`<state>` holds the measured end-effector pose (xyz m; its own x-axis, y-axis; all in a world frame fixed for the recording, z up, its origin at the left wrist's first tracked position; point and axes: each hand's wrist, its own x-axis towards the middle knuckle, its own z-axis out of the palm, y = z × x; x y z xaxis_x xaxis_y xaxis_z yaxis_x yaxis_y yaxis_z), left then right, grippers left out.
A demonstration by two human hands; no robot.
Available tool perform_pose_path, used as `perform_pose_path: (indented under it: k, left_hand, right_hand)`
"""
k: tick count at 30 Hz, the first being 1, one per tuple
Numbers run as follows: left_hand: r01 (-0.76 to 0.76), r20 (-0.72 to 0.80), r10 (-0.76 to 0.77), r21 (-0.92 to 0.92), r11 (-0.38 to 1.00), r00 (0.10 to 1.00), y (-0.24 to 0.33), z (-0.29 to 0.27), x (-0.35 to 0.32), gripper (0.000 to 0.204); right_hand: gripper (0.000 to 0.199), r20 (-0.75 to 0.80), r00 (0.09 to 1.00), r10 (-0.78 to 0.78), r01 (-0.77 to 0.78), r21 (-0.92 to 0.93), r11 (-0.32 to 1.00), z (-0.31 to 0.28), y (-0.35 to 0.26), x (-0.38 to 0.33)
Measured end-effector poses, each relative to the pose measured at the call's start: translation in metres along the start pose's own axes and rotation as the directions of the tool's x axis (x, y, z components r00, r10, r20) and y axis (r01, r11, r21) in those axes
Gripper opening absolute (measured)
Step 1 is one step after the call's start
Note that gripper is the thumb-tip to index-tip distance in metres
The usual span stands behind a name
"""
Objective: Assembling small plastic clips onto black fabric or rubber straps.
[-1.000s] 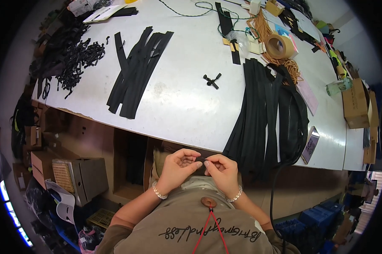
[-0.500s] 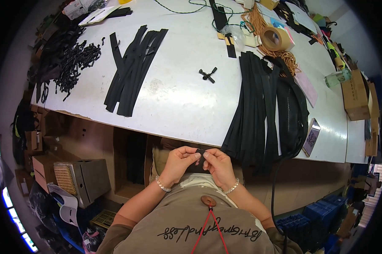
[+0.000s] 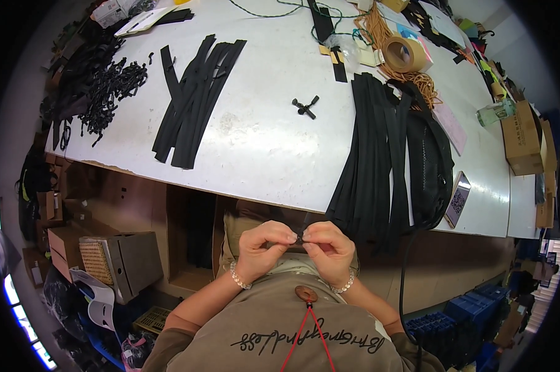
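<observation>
Both hands meet in front of my body, just off the table's near edge. My left hand is closed in a pinch, and my right hand pinches from the other side, fingertips almost touching. Between them is the end of a black zipper strip, mostly hidden by the fingers. On the table ahead lie a few small black zipper pulls. Long black zipper strips lie in a stack to the left, and a larger bundle of black strips hangs over the edge at the right.
A heap of black zipper pulls covers the table's far left. To the right are a black bag, a phone, a tape roll and orange cord. Cardboard boxes stand below at the left.
Both hands have turned, with the fingers now curled over the strip's end. The flat black end seen between the thumbs earlier is now largely covered. The things on the table have stayed put.
</observation>
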<state>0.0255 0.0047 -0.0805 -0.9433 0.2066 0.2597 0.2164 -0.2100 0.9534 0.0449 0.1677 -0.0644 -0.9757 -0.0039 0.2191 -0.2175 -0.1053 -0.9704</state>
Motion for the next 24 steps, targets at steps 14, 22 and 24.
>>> perform_pose_path:
  k: [14,22,24]
  left_hand:
    - [0.021,-0.005,-0.021,-0.009,1.000,1.000,0.000,0.001,-0.004,0.015]
    - [0.579,-0.049,-0.622,-0.313,0.753,0.782,-0.013,0.002,-0.009,0.012]
    - [0.624,-0.006,-0.677,-0.383,0.682,0.736,-0.025,0.000,-0.012,0.009]
  right_hand:
    - [0.020,-0.006,0.998,0.055,-0.055,0.000,0.999,0.000,-0.002,-0.001]
    - [0.007,-0.015,0.798,0.603,-0.569,0.312,0.761,-0.001,0.020,-0.007]
    - [0.005,-0.007,0.754,0.656,-0.610,0.363,0.705,-0.002,0.032,-0.009]
